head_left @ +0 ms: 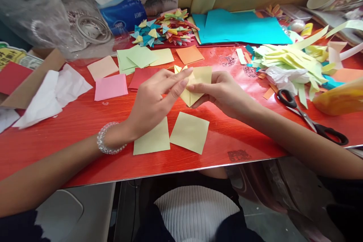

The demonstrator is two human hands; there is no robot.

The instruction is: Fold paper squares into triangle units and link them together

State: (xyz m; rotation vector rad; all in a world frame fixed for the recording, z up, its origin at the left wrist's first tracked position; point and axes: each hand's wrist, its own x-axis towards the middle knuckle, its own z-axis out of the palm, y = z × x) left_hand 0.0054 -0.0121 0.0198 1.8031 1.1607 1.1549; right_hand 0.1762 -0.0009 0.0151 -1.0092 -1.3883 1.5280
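Pinching the yellow paper [205,74] in the right hand [227,93], gripping its folded left part with the left hand [153,94], holding it above the red table's [113,166] middle; ideally keeping edges lined up, pressing creases flat.

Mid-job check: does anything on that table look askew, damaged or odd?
Yes. The scissors lie splayed open at right, near the front edge of the red table, rather than closed. A dark patch also mars its surface near that edge; whether stain or wear, I cannot tell.
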